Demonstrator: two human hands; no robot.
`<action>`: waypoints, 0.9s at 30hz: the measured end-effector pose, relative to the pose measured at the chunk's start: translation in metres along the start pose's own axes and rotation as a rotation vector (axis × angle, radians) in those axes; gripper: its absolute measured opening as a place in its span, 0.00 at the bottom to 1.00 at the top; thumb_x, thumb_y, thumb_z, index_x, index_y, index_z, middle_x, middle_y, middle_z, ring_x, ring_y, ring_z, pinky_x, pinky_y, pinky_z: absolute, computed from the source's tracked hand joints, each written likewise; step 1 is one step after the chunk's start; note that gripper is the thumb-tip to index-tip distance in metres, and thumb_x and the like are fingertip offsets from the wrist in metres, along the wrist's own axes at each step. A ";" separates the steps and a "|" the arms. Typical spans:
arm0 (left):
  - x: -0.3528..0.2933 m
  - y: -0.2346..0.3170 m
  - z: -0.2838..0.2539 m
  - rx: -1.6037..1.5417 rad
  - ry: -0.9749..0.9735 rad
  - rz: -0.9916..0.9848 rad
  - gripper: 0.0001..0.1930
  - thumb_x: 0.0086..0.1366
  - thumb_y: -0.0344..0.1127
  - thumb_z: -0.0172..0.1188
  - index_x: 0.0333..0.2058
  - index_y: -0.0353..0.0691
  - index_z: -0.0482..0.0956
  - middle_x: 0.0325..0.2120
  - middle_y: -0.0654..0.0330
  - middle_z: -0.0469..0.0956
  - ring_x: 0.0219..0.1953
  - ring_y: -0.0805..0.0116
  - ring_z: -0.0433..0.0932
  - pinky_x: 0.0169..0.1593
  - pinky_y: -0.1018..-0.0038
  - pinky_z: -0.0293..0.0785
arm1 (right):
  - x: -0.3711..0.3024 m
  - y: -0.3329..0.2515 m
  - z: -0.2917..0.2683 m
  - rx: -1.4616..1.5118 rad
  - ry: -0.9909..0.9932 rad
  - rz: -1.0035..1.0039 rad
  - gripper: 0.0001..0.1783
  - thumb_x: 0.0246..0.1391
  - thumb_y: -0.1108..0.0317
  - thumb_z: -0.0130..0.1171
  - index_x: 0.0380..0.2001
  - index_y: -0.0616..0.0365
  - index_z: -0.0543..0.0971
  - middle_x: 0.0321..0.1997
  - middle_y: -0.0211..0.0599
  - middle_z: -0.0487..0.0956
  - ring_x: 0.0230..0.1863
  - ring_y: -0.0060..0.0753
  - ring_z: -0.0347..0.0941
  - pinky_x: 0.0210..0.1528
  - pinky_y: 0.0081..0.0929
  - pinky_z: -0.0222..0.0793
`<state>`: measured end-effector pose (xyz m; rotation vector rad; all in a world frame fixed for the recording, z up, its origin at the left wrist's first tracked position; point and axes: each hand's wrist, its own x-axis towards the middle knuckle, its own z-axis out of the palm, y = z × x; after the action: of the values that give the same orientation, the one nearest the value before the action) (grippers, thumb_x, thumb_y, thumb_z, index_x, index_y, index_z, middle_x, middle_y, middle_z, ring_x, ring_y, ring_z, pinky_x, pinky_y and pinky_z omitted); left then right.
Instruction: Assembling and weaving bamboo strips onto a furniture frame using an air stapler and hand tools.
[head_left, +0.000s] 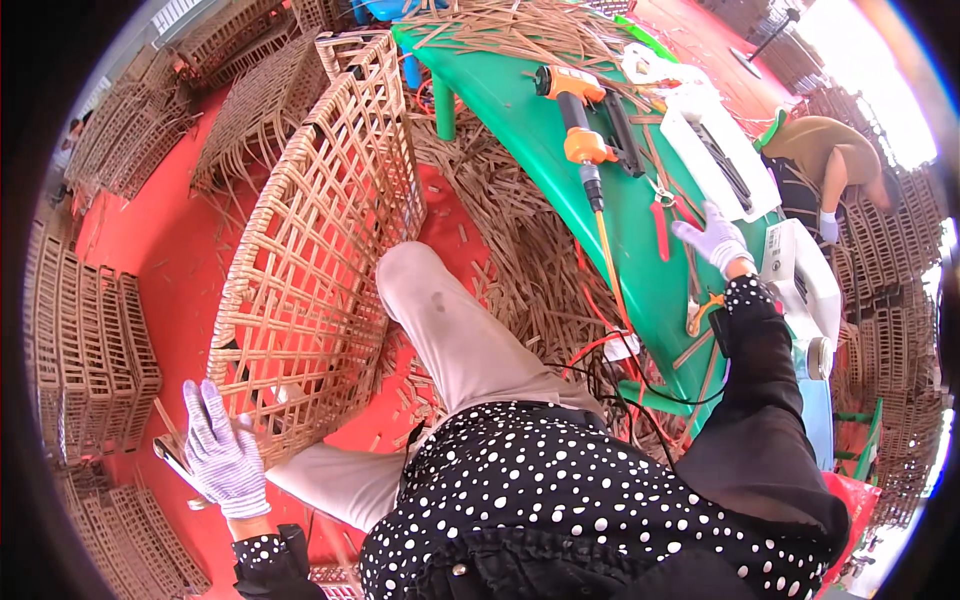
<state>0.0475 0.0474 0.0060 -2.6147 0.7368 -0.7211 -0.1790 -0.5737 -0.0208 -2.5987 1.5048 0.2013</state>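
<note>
A tan woven rattan frame (320,240), like an open-weave basket, stands tilted by my knees. My left hand (222,455), in a pale striped glove, lies against its lower left corner with the fingers stretched out. Beside that hand a metal-looking strip (178,462) sticks out; its kind is unclear. On the right, my gloved right hand (715,240) is over the green table (520,135), fingers apart and holding nothing. Close to its fingertips lie red-handled pliers (661,222). Orange-handled scissors (706,312) are near my right wrist.
An orange and black air stapler (580,120) with a hose lies on the table. A white box (720,165) holds dark staple strips. Rattan scraps (500,220) litter the red floor. Stacked woven frames (85,340) stand left. Another person (830,160) bends at the far right.
</note>
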 end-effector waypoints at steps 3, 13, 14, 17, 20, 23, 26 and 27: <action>-0.009 0.003 -0.012 0.057 0.065 0.008 0.31 0.54 0.44 0.57 0.58 0.52 0.61 0.59 0.61 0.60 0.51 0.62 0.69 0.56 0.59 0.58 | 0.006 -0.037 0.015 -0.059 -0.042 -0.057 0.53 0.33 0.39 0.62 0.57 0.63 0.58 0.53 0.56 0.67 0.56 0.47 0.64 0.55 0.37 0.61; -0.038 0.049 -0.014 -0.777 0.327 -0.078 0.16 0.47 0.35 0.64 0.39 0.47 0.79 0.38 0.63 0.73 0.43 0.62 0.72 0.47 0.67 0.69 | 0.068 -0.071 0.000 -0.017 0.255 -0.355 0.37 0.33 0.65 0.60 0.52 0.61 0.64 0.49 0.49 0.70 0.52 0.46 0.66 0.53 0.35 0.62; -0.034 0.055 -0.016 -0.820 0.371 -0.088 0.15 0.49 0.34 0.64 0.38 0.44 0.79 0.37 0.62 0.75 0.42 0.61 0.74 0.46 0.67 0.70 | 0.044 -0.110 -0.003 0.047 0.348 -0.525 0.34 0.34 0.67 0.59 0.50 0.61 0.65 0.48 0.48 0.70 0.51 0.47 0.67 0.52 0.36 0.62; -0.033 0.054 -0.033 -0.939 0.346 -0.186 0.15 0.50 0.34 0.63 0.38 0.42 0.78 0.37 0.59 0.76 0.41 0.59 0.74 0.45 0.67 0.71 | -0.055 -0.245 -0.024 0.036 0.616 -1.207 0.30 0.34 0.68 0.60 0.46 0.60 0.67 0.44 0.46 0.71 0.47 0.48 0.67 0.49 0.38 0.64; -0.032 0.048 -0.043 -1.004 0.334 -0.230 0.14 0.51 0.35 0.62 0.38 0.40 0.78 0.36 0.57 0.76 0.40 0.58 0.75 0.44 0.69 0.72 | -0.125 -0.345 -0.017 0.170 0.685 -1.639 0.32 0.31 0.61 0.65 0.45 0.55 0.69 0.43 0.40 0.71 0.46 0.44 0.67 0.48 0.39 0.61; -0.035 0.047 -0.047 -1.018 0.318 -0.257 0.14 0.52 0.36 0.62 0.38 0.39 0.78 0.37 0.56 0.76 0.40 0.57 0.76 0.43 0.69 0.72 | -0.170 -0.403 0.007 0.152 0.753 -1.821 0.42 0.30 0.47 0.64 0.52 0.50 0.66 0.49 0.34 0.66 0.51 0.40 0.61 0.52 0.42 0.54; -0.033 0.050 -0.049 -1.107 0.334 -0.275 0.15 0.52 0.38 0.61 0.37 0.36 0.78 0.36 0.54 0.76 0.40 0.57 0.76 0.43 0.68 0.72 | -0.190 -0.430 0.018 0.195 0.806 -1.912 0.45 0.29 0.44 0.63 0.53 0.50 0.66 0.49 0.34 0.65 0.52 0.39 0.60 0.52 0.42 0.54; -0.033 0.049 -0.049 -1.106 0.335 -0.284 0.15 0.52 0.38 0.61 0.37 0.36 0.78 0.36 0.54 0.76 0.40 0.57 0.76 0.43 0.68 0.72 | -0.194 -0.434 0.019 0.176 0.840 -1.942 0.44 0.29 0.44 0.64 0.54 0.50 0.65 0.48 0.33 0.64 0.52 0.39 0.60 0.52 0.41 0.53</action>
<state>-0.0229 0.0174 0.0126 -3.6971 1.0956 -1.0639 0.1014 -0.1915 0.0160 -2.6704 -1.3309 -1.1289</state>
